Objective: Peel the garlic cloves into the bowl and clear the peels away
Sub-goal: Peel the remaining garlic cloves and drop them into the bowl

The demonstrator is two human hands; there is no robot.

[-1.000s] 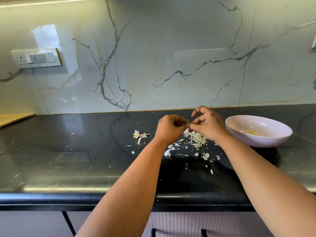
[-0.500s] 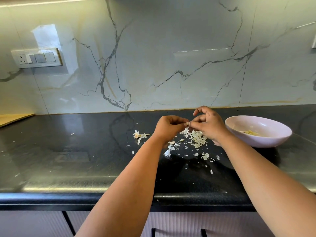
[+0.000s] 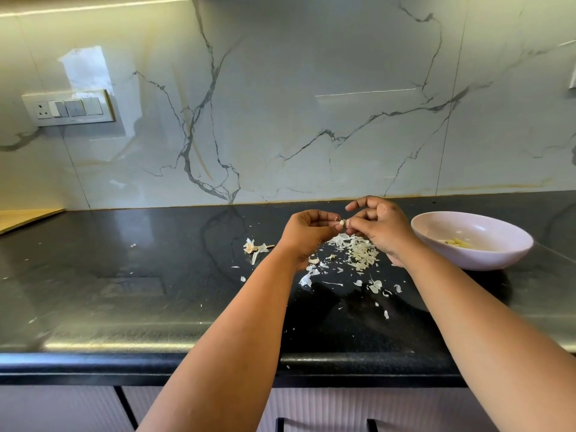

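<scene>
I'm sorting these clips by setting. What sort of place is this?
Most likely a home kitchen: a dark stone countertop against a marble-look backsplash, a wall switch panel, and a bowl beside scattered garlic peels.

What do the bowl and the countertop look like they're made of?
Bowl: probably glazed ceramic, maybe melamine; pale pink, smooth, with a soft sheen on its rim. Countertop: likely polished dark granite or similar stone; fine speckle, and a glossy surface that mirrors the veined wall.
</scene>
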